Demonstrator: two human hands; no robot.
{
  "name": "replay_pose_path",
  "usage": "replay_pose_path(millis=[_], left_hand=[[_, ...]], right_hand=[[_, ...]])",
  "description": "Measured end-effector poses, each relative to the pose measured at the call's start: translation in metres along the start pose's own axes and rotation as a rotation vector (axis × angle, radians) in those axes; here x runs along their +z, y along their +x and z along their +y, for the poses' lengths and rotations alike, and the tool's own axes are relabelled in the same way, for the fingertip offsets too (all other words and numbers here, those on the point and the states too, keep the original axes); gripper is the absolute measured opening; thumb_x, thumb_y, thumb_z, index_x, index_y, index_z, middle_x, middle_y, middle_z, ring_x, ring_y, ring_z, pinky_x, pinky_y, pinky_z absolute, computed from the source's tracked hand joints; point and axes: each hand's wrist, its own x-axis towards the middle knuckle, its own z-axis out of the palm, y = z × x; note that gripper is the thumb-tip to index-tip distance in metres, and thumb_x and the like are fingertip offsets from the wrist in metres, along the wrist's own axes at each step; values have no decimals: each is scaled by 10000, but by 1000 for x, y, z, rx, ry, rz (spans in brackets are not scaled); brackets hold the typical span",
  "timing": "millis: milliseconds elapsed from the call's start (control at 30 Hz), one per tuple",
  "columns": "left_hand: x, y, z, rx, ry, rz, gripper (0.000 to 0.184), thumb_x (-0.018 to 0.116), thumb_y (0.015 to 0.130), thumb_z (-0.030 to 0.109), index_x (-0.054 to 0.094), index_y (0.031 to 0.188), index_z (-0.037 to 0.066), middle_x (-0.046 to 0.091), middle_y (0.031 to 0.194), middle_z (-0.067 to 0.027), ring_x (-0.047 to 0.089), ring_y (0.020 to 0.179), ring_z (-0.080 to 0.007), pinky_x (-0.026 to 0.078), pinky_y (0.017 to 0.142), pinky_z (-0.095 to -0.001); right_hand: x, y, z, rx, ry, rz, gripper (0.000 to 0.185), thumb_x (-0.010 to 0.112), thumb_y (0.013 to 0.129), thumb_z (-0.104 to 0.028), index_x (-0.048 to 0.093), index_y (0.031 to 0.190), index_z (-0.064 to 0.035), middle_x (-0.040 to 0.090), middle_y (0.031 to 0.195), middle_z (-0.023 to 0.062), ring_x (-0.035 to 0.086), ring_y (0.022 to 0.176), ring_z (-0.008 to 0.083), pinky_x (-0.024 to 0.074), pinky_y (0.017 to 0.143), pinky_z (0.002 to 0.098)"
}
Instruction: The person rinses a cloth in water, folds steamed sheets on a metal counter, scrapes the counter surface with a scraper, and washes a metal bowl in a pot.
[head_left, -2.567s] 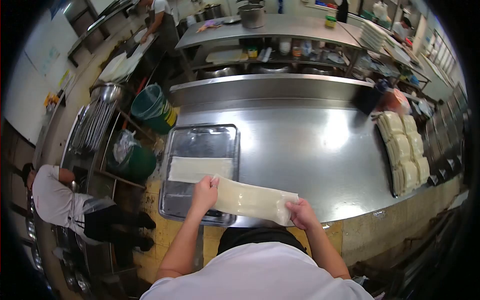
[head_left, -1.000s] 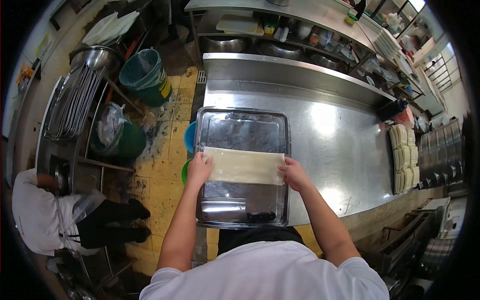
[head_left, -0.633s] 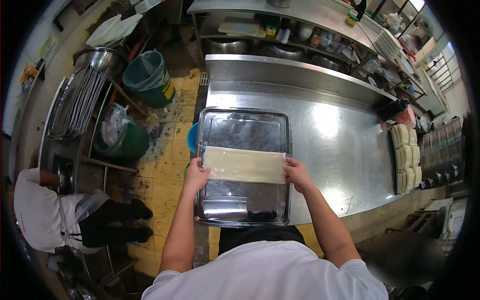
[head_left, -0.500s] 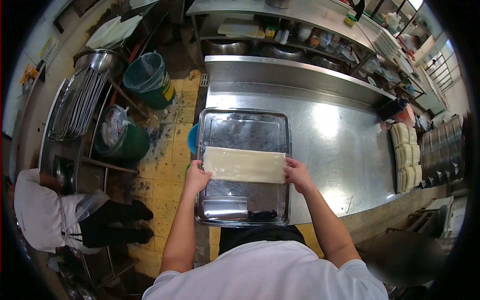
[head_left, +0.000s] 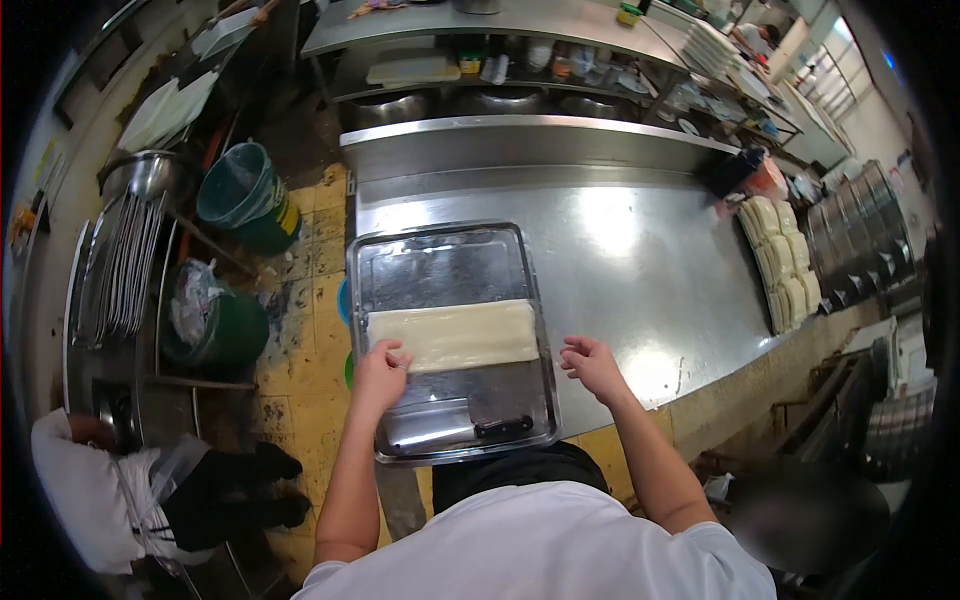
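A long, flat slab of pale dough (head_left: 455,335) lies crosswise on a shallow metal tray (head_left: 440,265). My left hand (head_left: 382,372) is at the slab's lower left corner, its fingers loosely bent and apart; contact with the dough is hard to make out. Just past the tray's right rim, my right hand (head_left: 592,368) hovers over the steel table with bent, parted fingers and nothing in them. Near the tray's front edge rests a cleaver with a black handle (head_left: 503,428), its broad blade partly lost in reflections.
The steel worktable (head_left: 640,260) has a raised back edge. Stacked pale blocks (head_left: 780,260) stand at its right end, beside metal containers (head_left: 860,230). Green bins (head_left: 250,200) line the left aisle, where another person (head_left: 110,490) bends over a counter.
My right hand has let go of the dough's right end and moved away from it. My left hand has shifted inward over the left end. The view has turned right.
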Motion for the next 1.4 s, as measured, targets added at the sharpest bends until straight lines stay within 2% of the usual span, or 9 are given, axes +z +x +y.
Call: replay_pose_path(millis=[67,200,333,467,700,1000,1033,1300,1400], left_hand=[[16,-14,38,3,54,-110,397,747,897,295,677,1204,53,733,890,-140,711,851,-304,548,788,-409],[82,-42,56,216,78,-301,398,749,893,310,684,1201,65,741,964,-175,713,902,-338,552,806,-436],[125,-87,100,298,127,-490,387,740,900,300,684,1199,61,742,984,-201,720,929,-356,560,828,-444],[170,-122,131,425,169,-602,381,756,895,269,689,1202,53,754,917,-161,733,845,-289,566,791,-387],[246,-201,215,601,263,-725,337,744,917,237,698,1183,36,749,881,-136,721,797,-238,565,772,-366],[374,-326,245,800,347,-1000,386,767,904,282,700,1178,18,738,903,-147,702,800,-230,562,783,-350],[382,-341,252,829,359,-1035,340,747,931,231,696,1177,2,732,887,-108,673,800,-163,550,761,-314],[461,-425,314,1126,624,-1266,388,726,930,288,693,1197,8,752,916,-177,738,873,-298,567,807,-387],[500,-451,323,1195,695,-1405,378,714,939,286,694,1199,12,756,957,-193,741,891,-300,571,819,-382]], right_hand=[[-4,-7,22,14,-29,-36,436,639,943,-133,590,1338,45,708,1080,101,679,891,171,562,747,313],[-4,-35,61,-69,-187,-73,407,652,945,-162,633,1299,38,732,1060,109,684,899,164,565,796,321],[-17,-83,71,-124,-323,-53,409,672,928,-243,669,1268,-14,736,1134,176,708,1044,260,551,938,379],[-53,-132,104,-206,-320,57,431,649,938,-261,651,1285,-5,714,1181,212,693,1092,335,534,971,411],[-140,-245,175,-156,-191,278,449,644,939,-269,641,1292,8,713,1193,210,689,1099,339,531,973,407],[-202,-381,318,-49,71,588,448,655,943,-253,634,1296,23,719,1189,196,696,1088,301,538,967,395],[-206,-397,328,-34,115,615,445,655,946,-250,634,1298,23,721,1183,192,696,1086,294,538,965,391],[-215,-486,385,102,221,973,389,669,947,-248,673,1251,-6,737,1111,174,707,1024,268,551,906,390],[-210,-511,388,185,284,1084,379,673,944,-247,681,1242,-13,742,1076,170,711,997,271,553,896,391]])
